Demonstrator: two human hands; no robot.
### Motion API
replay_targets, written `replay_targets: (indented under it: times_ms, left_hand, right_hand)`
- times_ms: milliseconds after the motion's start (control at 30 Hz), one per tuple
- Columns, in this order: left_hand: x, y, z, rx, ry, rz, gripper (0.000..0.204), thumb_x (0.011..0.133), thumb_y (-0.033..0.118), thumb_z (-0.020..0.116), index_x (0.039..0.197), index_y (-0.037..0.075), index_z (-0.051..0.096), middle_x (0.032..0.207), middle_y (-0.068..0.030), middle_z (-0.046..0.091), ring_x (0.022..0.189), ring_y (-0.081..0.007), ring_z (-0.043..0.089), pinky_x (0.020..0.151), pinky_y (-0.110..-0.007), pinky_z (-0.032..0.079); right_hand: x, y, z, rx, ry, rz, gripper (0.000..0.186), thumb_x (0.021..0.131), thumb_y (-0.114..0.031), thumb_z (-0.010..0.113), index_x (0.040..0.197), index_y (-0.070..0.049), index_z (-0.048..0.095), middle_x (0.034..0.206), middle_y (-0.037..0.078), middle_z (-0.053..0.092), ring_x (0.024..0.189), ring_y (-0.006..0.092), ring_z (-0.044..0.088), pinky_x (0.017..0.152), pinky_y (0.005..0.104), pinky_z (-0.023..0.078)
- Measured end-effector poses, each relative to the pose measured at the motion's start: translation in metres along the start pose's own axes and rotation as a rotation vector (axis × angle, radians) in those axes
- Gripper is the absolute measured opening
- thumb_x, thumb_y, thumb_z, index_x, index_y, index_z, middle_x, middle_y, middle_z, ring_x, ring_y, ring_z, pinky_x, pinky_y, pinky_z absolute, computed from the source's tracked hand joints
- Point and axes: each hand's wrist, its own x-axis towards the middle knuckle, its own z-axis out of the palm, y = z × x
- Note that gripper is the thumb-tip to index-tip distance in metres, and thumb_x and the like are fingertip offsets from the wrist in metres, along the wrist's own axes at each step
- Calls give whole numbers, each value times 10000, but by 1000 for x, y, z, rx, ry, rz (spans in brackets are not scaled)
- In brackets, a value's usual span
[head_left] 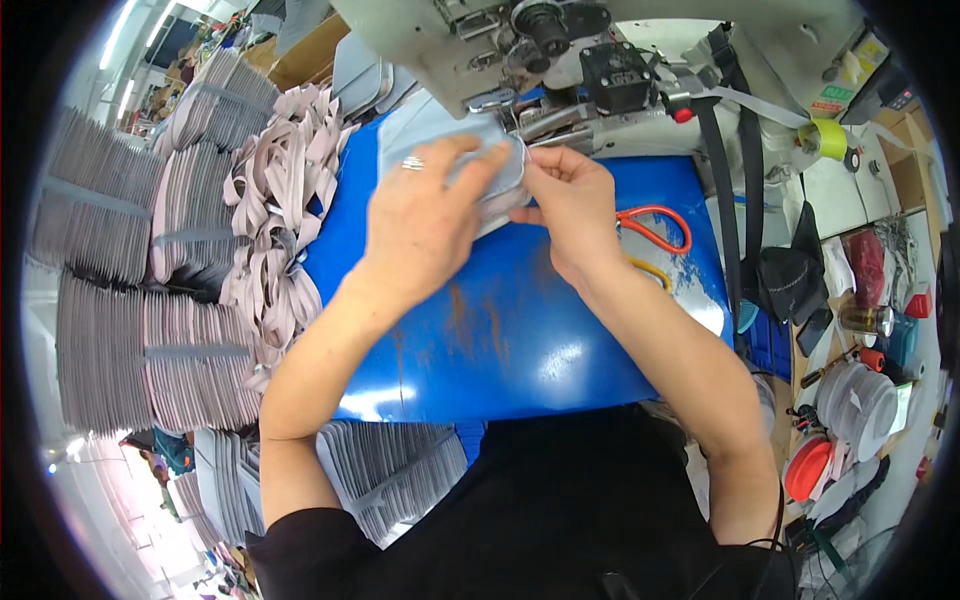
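A light grey-blue fabric panel [415,125] with a rounded corner lies under the head of a sewing machine [540,70]. My left hand [425,215], a ring on one finger, rests on the panel with its fingers stretched out and slightly blurred. At the panel's right edge, my right hand [580,205] pinches the rim between thumb and fingertips. What lies beneath the left palm is hidden. Just right of my right hand is a pair of scissors [685,238] with red-orange and yellow handle loops, partly covered by the hand and wrist.
The blue work surface [500,370] has brown scuffs. Bundled stacks of grey panels [100,350] stand at the left, beside a heap of pale pink strips [285,170]. Black straps [735,180] hang at the right, near a yellow-green tape roll [822,140] and a cluttered side shelf.
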Motion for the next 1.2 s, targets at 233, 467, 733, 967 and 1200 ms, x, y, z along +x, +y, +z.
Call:
replay_targets:
  times_ms: [233, 467, 733, 967, 1200]
  left_hand:
    - [-27, -24, -39, 303, -273, 44, 733, 833, 16, 651, 1511, 280, 559, 896, -61, 556, 726, -255, 655, 603, -366, 577]
    - [-13, -1, -65, 229, -123, 193, 561, 865, 84, 696, 1418, 161, 638, 981, -79, 595, 768, -256, 655, 650, -383, 553]
    - [-35, 48, 34, -154, 156, -329, 304, 864, 69, 780, 1154, 0, 721, 1181, -178, 736, 1045, -368, 715, 920, -425, 548]
    - [-64, 25, 24, -160, 90, -421, 145, 861, 136, 813, 968, 49, 769, 1075, -119, 766, 913, -320, 726, 796, -394, 560]
    - [-46, -18, -24, 203, 65, -64, 568, 844, 124, 792, 1394, 191, 666, 985, -94, 645, 787, -261, 671, 663, -381, 561]
  right_hand:
    - [6, 12, 16, -197, 146, -139, 306, 828, -92, 784, 1069, 84, 716, 932, 139, 740, 858, 188, 685, 761, 323, 521]
    - [3, -5, -5, -373, 4, -125, 273, 827, -103, 777, 1041, 62, 743, 945, 135, 752, 865, 176, 676, 755, 329, 517]
    - [8, 0, -2, -342, -15, -135, 271, 812, -133, 789, 1007, 52, 757, 917, 129, 764, 811, 171, 687, 731, 321, 526]
    - [14, 4, -10, -523, 42, -205, 305, 804, -174, 799, 999, 56, 750, 913, 148, 769, 806, 190, 705, 761, 333, 548]
    - [3, 2, 13, -407, 58, -211, 298, 836, -94, 782, 1075, 53, 681, 937, 70, 707, 832, 118, 628, 732, 278, 490]
